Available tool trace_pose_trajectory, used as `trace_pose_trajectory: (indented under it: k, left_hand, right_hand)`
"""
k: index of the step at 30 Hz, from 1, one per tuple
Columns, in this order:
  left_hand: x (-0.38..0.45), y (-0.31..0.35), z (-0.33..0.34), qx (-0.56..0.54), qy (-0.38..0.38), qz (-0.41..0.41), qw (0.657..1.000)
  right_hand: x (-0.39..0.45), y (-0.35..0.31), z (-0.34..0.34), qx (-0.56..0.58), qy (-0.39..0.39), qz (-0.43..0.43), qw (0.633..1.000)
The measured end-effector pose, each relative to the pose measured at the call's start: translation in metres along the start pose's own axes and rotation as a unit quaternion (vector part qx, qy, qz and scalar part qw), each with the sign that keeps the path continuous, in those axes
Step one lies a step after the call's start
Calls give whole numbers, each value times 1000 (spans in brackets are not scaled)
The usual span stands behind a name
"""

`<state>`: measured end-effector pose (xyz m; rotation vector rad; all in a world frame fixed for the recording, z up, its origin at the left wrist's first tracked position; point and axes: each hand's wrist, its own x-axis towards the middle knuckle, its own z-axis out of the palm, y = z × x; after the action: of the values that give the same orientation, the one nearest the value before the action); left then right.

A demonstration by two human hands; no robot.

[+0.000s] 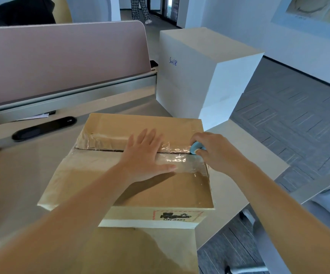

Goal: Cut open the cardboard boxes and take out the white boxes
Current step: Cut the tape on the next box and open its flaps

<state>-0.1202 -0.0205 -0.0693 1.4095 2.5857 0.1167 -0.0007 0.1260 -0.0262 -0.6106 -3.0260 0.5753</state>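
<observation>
Left hand [147,155] lies flat, fingers straight, steadying the cardboard box [132,175] on the table [31,165] while right hand [213,149] fingers grip a blue cutter [195,147] at the taped seam's right end.

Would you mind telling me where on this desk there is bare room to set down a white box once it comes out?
Bare desk lies left of the cardboard box, below the black device, and in a strip right of the box toward the desk edge. Crowded: the box top, under the left hand and the right hand gripping the blue cutter; white boxes fill the far corner.
</observation>
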Motion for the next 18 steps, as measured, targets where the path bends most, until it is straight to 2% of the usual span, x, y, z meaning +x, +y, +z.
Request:
trace_pose_trajectory:
  k: [3, 11, 18]
  left_hand:
    - [10, 24, 4, -18, -9, 32, 999]
    - [15, 24, 14, 5, -6, 28, 1000]
    - [17, 23, 17, 24, 5, 21, 999]
  right_hand:
    - [-2, 2, -1, 4, -6, -16, 1000]
    - [2, 19, -8, -50, -30, -39, 998]
    - [-2, 40, -5, -6, -16, -34, 999]
